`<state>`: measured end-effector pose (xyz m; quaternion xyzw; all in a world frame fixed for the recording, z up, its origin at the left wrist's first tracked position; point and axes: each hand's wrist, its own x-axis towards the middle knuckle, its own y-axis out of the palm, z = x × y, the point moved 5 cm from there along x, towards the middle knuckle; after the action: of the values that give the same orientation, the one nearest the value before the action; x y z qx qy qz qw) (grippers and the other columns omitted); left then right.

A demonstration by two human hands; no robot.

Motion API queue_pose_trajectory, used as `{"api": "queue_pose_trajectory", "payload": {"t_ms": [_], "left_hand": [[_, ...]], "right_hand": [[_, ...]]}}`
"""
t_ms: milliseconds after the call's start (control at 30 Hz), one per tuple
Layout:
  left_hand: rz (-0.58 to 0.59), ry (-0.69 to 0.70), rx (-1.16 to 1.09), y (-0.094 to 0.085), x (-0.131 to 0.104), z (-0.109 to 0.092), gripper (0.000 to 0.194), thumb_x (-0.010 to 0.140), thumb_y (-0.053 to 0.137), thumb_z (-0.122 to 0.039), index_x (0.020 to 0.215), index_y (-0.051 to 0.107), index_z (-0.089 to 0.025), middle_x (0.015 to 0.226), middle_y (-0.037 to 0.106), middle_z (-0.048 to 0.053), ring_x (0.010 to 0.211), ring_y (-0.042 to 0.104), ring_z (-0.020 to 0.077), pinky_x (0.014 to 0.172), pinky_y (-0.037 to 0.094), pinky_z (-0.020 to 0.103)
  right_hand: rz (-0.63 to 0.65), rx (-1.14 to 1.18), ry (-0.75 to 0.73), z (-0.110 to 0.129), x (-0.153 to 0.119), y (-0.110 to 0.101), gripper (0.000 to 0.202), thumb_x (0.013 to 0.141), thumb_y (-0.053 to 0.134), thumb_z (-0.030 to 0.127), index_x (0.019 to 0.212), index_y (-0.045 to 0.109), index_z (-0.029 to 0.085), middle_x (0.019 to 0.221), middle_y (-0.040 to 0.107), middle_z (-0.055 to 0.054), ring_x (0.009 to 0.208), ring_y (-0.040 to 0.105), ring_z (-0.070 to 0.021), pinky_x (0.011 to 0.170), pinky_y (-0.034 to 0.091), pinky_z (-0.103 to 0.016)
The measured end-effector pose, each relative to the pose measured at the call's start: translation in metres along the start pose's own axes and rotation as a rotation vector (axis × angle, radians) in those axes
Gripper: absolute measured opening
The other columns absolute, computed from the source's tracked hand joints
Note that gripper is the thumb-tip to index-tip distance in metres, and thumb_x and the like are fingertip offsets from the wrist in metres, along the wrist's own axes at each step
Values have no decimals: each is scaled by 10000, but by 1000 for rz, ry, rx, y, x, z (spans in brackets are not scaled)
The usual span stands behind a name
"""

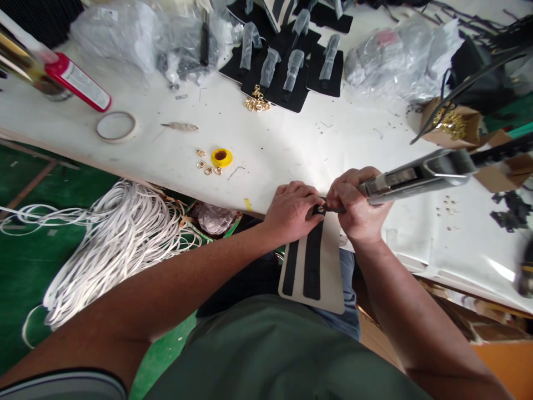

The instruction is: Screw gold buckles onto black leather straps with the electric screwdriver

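Observation:
My right hand (358,205) is closed around a grey power screwdriver (416,178), whose tip points left at a small gold screw (321,209) on a black strap end. Fingers bent, my left hand (293,210) presses the strap and the top of a beige panel (332,266) at the table's front edge. Two black strips run down the panel, which hangs over the edge above my lap. Between the two hands, the strap end shows only in part.
On the white table (283,150) lie a yellow tape roll (221,157), gold clasps (258,104), black pieces with plastic-wrapped straps (293,72), a white tape ring (115,126) and a red bottle (79,80). Boxes (453,125) stand right; white cord (120,239) hangs at left.

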<state>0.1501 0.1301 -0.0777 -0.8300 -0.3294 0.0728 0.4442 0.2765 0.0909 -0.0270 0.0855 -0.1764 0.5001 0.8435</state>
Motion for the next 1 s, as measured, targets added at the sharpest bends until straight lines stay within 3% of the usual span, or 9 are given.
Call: {"api": "queue_pose_trajectory", "payload": {"t_ms": [333, 500, 667, 733, 833, 933, 1000], "left_hand": [[-24, 9, 64, 0, -1, -1, 260, 880, 781, -359, 1113, 717, -265, 1285, 724, 15, 1286, 554, 291, 1043, 443, 483], [-6, -22, 81, -2, -1, -2, 252, 878, 787, -380, 1091, 724, -263, 1282, 732, 19, 1294, 563, 294, 1056, 458, 479], [-10, -59, 29, 0, -3, -2, 260, 872, 789, -350, 1120, 739, -291, 1292, 727, 2, 1307, 555, 293, 1092, 442, 483], [-17, -55, 30, 0, -3, -4, 260, 874, 783, -335, 1127, 743, -293, 1279, 733, -6, 1293, 558, 288, 1089, 443, 484], [-19, -56, 43, -2, -4, -7, 251, 878, 775, -351, 1118, 756, -283, 1239, 746, 2, 1257, 572, 287, 1066, 460, 482], [-25, -64, 66, -4, -6, -10, 254, 872, 775, -367, 1109, 770, -275, 1225, 751, 19, 1234, 586, 279, 1056, 472, 467], [-34, -72, 88, -4, -7, -11, 264, 865, 778, -379, 1110, 772, -281, 1212, 754, 17, 1224, 592, 272, 1053, 473, 461]], "right_hand": [[-58, -44, 19, 5, -5, 3, 310, 838, 715, 281, 665, 461, 244, 619, 538, 39, 540, 513, -122, 513, 458, -278], [-59, -108, 119, 9, -10, 4, 343, 826, 760, 401, 641, 522, 236, 608, 573, 21, 545, 530, -137, 517, 479, -283], [-63, -163, 208, 24, 1, -5, 468, 789, 799, 618, 657, 587, 222, 575, 592, 4, 516, 537, -152, 493, 470, -295], [-61, -279, 204, 30, 11, -16, 498, 785, 783, 673, 699, 610, 214, 594, 611, -9, 542, 568, -171, 517, 473, -303], [45, -665, 221, 23, 25, -39, 490, 786, 767, 673, 884, 690, 199, 742, 695, -46, 700, 667, -233, 613, 491, -321], [210, -1116, 313, -10, 30, -69, 490, 827, 715, 613, 1087, 726, 197, 998, 749, -117, 904, 718, -307, 723, 508, -364], [309, -1212, 335, -34, 29, -85, 484, 855, 679, 559, 1180, 730, 203, 1148, 731, -147, 966, 725, -319, 770, 523, -384]]}}
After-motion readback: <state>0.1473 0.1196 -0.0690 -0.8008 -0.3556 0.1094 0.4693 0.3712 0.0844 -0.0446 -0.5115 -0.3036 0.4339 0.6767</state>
